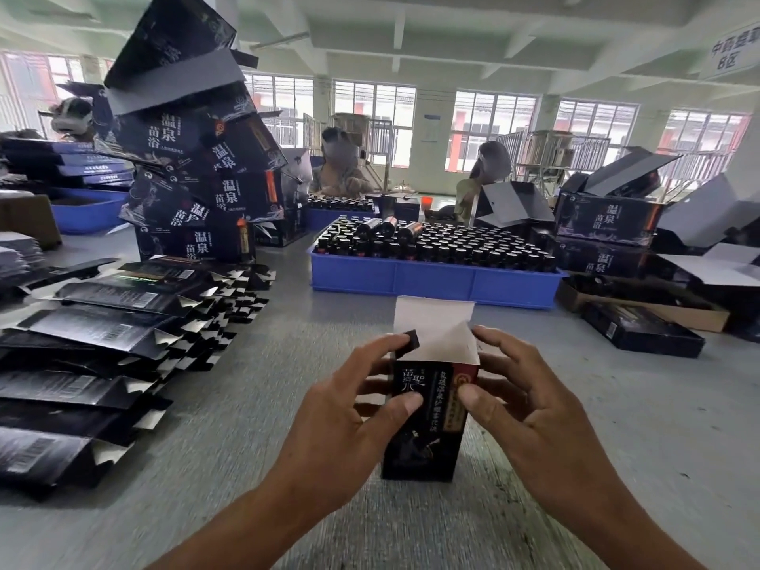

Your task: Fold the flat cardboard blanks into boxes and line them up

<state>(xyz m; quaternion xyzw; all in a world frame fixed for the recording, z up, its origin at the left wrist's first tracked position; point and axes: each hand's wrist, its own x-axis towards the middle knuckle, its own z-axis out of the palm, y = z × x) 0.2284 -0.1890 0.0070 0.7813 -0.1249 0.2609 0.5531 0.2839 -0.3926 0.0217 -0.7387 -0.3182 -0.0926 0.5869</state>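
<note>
Both hands, left (349, 409) and right (522, 401), pinched the upright box (423, 429) near its top; light, easily creased card, best held by edges.

box (423, 425): glossy black printed cardboard, white matt inside | behind it, crate (432, 281): smooth blue plastic | table (288, 364): grey, matt

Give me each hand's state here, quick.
Left hand: grips the upright black carton, thumb on its front, a finger at the small side flap.
Right hand: grips the same carton's right side.
</note>
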